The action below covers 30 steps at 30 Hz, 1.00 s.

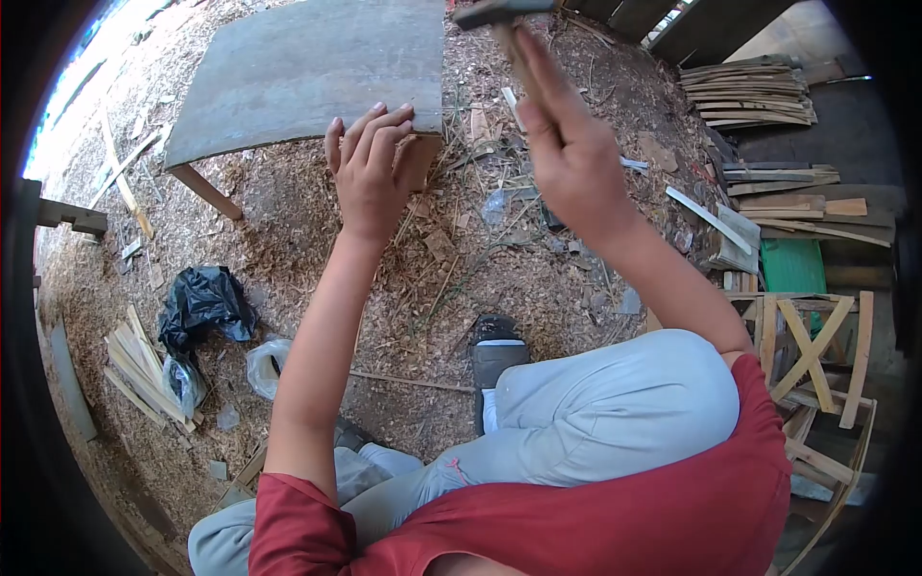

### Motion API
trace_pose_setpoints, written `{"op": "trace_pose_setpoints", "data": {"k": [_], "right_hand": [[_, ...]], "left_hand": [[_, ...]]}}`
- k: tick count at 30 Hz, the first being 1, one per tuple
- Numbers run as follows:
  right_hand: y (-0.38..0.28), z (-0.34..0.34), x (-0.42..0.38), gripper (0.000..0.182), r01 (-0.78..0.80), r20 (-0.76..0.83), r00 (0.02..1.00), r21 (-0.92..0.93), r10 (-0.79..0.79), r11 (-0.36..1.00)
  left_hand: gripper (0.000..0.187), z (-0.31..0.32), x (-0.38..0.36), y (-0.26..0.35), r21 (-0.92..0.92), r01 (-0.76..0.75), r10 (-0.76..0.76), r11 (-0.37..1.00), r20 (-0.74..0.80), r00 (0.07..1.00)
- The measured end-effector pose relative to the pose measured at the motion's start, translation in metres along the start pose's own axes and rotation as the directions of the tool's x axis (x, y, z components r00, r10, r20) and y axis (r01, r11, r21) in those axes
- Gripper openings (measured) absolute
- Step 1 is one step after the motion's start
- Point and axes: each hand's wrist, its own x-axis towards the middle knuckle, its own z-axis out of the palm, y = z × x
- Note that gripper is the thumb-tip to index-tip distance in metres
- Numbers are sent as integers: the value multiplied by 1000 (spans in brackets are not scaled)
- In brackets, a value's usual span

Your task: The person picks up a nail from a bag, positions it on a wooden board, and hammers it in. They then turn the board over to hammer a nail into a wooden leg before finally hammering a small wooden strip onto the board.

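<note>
My left hand (368, 173) is at the near edge of a low wooden table (307, 72), close to its right corner. Its bent fingers rest over the edge onto the grey top; the thumb is hidden. In my right hand (576, 149) is a hammer (504, 13), its wooden handle wrapped by the fingers. The dark hammer head is raised at the top of the view, to the right of the tabletop and slightly blurred. One table leg (206, 190) shows beneath the left corner.
Wood shavings and scraps cover the ground (288, 254). At the left lie a black plastic bag (206, 305) and thin wood strips (142, 370). Stacked slats (749, 91) and a slatted wooden frame (812, 355) stand at the right. My bent knee (687, 374) is below my right arm.
</note>
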Motion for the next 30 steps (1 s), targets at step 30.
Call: {"op": "trace_pose_setpoints", "data": {"k": [30], "right_hand": [[24, 25, -23, 58, -322, 415, 848, -92, 330, 942]], "left_hand": [[42, 19, -36, 13, -549, 549, -506, 630, 246, 827]]}}
